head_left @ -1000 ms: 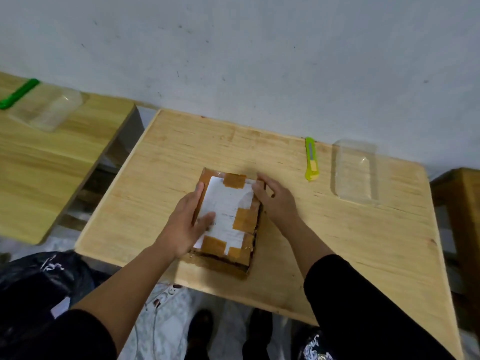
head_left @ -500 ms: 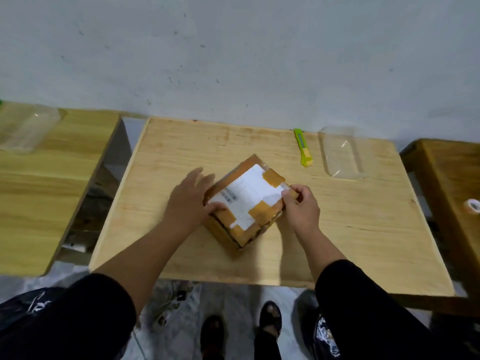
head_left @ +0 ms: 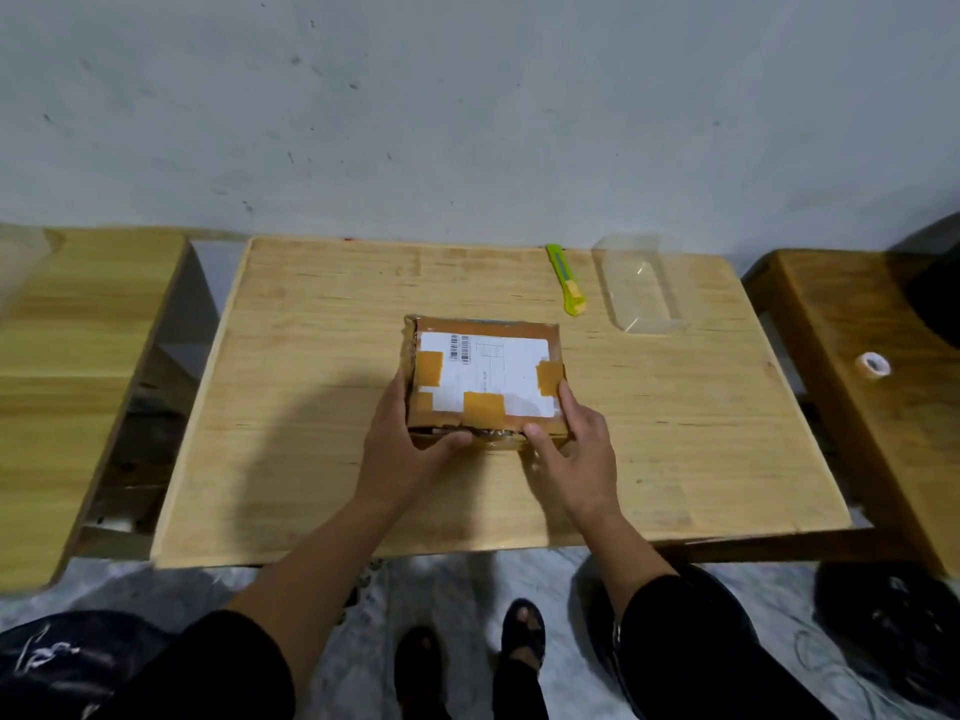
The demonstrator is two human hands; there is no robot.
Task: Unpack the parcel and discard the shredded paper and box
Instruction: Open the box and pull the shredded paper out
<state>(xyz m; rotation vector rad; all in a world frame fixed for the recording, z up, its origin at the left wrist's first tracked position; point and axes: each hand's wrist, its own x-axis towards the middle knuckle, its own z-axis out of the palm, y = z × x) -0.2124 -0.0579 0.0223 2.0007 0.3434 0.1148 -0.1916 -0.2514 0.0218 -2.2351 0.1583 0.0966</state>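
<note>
A taped brown cardboard parcel [head_left: 483, 374] with a white shipping label lies square on the middle of the wooden table [head_left: 311, 407]. My left hand [head_left: 410, 449] holds its near left corner, thumb along the front edge and fingers up the left side. My right hand [head_left: 574, 449] holds the near right corner, thumb at the front edge and fingers against the right side. The box is sealed; its contents are hidden.
A green-yellow utility knife [head_left: 567, 287] and a clear plastic container [head_left: 641, 291] lie at the table's back right. Another wooden table [head_left: 67, 366] stands left; a side table [head_left: 852, 407] with a tape roll [head_left: 872, 364] stands right. Black bags [head_left: 893, 621] sit on the floor.
The parcel has been turned from a diagonal position to square with the table. Both hands shifted from its sides to its near corners.
</note>
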